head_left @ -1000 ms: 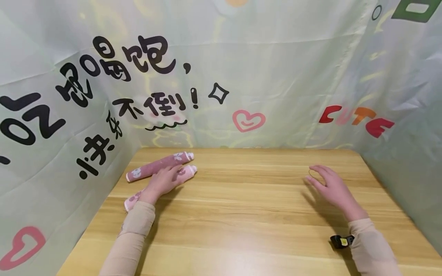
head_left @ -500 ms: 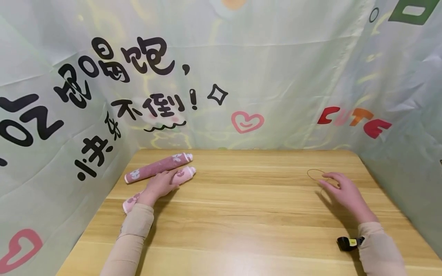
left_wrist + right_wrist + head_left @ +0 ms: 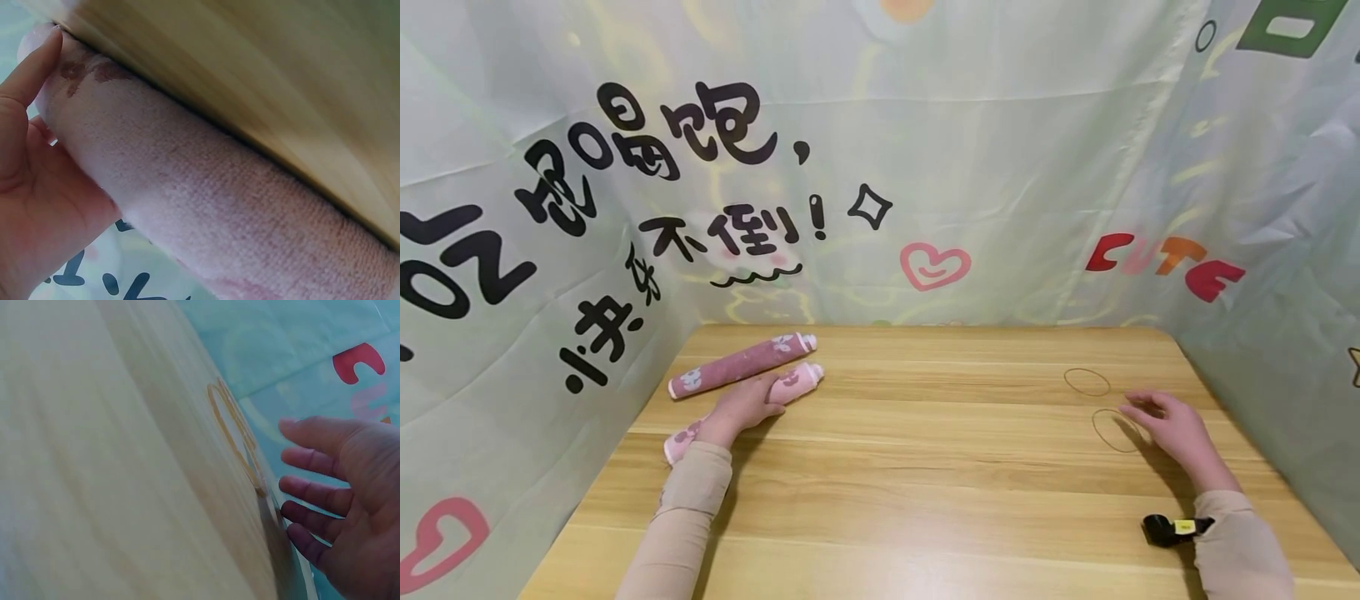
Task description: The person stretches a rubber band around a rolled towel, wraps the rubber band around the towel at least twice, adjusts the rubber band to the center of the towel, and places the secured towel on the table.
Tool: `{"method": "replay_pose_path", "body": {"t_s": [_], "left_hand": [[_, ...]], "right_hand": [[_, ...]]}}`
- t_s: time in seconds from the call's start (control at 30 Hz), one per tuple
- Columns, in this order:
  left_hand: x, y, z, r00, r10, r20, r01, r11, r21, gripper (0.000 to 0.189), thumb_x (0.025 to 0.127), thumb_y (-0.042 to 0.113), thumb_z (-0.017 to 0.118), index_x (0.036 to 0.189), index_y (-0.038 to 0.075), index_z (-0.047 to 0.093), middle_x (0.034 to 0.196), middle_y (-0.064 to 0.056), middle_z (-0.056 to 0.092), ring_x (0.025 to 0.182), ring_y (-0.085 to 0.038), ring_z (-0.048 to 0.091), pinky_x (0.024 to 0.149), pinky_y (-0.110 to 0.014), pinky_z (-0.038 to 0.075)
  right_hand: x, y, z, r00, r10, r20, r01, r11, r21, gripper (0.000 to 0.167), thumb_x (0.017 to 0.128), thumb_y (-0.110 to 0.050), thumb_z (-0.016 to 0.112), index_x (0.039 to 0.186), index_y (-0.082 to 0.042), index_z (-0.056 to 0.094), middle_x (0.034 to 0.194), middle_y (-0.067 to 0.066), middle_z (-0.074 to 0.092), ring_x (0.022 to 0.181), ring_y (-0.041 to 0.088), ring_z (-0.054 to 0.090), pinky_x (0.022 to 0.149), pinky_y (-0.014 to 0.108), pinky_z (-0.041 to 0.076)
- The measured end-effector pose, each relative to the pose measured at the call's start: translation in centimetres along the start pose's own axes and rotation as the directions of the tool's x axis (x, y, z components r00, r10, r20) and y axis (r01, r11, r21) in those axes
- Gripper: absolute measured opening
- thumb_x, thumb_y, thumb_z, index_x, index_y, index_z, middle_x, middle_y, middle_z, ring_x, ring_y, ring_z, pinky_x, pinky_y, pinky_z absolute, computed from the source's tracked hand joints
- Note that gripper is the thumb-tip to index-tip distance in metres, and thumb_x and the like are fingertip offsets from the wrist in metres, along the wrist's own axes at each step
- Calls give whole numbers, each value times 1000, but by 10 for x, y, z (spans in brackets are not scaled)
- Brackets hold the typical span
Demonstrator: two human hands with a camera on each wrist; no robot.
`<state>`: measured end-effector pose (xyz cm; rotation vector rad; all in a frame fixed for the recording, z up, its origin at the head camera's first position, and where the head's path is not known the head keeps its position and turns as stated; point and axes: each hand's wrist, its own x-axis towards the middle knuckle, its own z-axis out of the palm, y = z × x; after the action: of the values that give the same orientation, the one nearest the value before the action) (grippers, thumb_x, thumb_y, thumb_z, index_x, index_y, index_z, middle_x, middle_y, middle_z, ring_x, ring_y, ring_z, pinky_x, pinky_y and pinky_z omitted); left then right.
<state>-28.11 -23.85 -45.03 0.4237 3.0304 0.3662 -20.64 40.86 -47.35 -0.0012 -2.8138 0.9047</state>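
Two rolled towels lie side by side at the table's left. My left hand (image 3: 741, 408) holds the nearer, light pink towel (image 3: 801, 381) from above, covering its middle. In the left wrist view, the thumb (image 3: 39, 69) lies along the light pink towel (image 3: 181, 156), with the other fingers mostly hidden behind it. Just beyond sits the darker pink towel (image 3: 737, 369). My right hand (image 3: 1172, 429) hovers at the right with relaxed fingers and nothing in them. Two thin rubber bands lie to its left, a far one (image 3: 1087, 369) and a nearer one (image 3: 1093, 427).
The wooden table (image 3: 925, 467) backs onto a printed cloth (image 3: 1000, 167) that also rises along both sides. A black strap with a yellow label (image 3: 1167, 530) hangs at the right wrist.
My right hand has let go of the rubber bands, which now rest on the table, and has drawn back to the right and nearer. The left hand has settled lower round the light pink towel.
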Motion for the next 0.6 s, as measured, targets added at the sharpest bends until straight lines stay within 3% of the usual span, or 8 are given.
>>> {"method": "replay_pose_path", "body": {"t_s": [0.03,0.1,0.2,0.23,0.33,0.47,0.6], "left_hand": [[0,0,0,1000,-6,10,6,1000,1,52,87,25,72,131,2,55,126,-20,62,116,-38,59,99,-54,45],[0,1,-1,1000,-14,23,14,1000,11,48,87,25,72,127,3,57,124,-19,64,114,-38,61,97,-54,46],[-1,3,-1,1000,-14,25,13,1000,28,42,87,24,73,121,3,59,119,-18,66,109,-37,62,93,-54,48],[-1,4,-1,1000,-8,19,8,999,39,38,87,23,72,118,4,61,116,-18,67,107,-37,63,92,-53,49],[-1,6,-3,1000,4,-4,-3,999,48,26,89,21,69,108,4,63,107,-17,69,101,-36,65,89,-52,51],[-2,9,-6,1000,0,-9,0,999,33,17,91,16,66,103,4,64,102,-17,70,98,-36,66,87,-51,51],[-5,10,-9,1000,-23,7,23,1000,10,18,92,15,64,106,3,65,104,-17,70,100,-36,66,89,-52,51]], "right_hand": [[0,2,0,1000,2,1,-2,1000,-10,45,94,-33,64,117,6,64,117,33,63,86,-4,57,68,19,43],[0,4,0,1000,8,16,-7,1000,-24,41,93,-32,64,112,4,67,113,30,65,81,-15,45,66,21,42],[-1,7,1,1000,8,24,-7,999,-45,33,93,-30,65,103,2,70,109,28,66,83,4,57,71,33,46],[-1,9,2,1000,6,23,-5,999,-54,31,92,-29,66,99,1,71,108,28,66,85,15,60,73,38,46],[-1,12,5,1000,-2,7,3,998,-67,26,92,-25,67,92,1,70,105,29,65,98,44,57,78,50,44],[1,14,6,1000,-6,-3,6,997,-77,23,91,-22,68,86,0,69,101,28,64,99,47,55,79,53,43],[1,14,7,1000,-3,14,4,998,-70,21,91,-18,68,82,1,67,107,34,59,104,50,51,84,58,40]]}}
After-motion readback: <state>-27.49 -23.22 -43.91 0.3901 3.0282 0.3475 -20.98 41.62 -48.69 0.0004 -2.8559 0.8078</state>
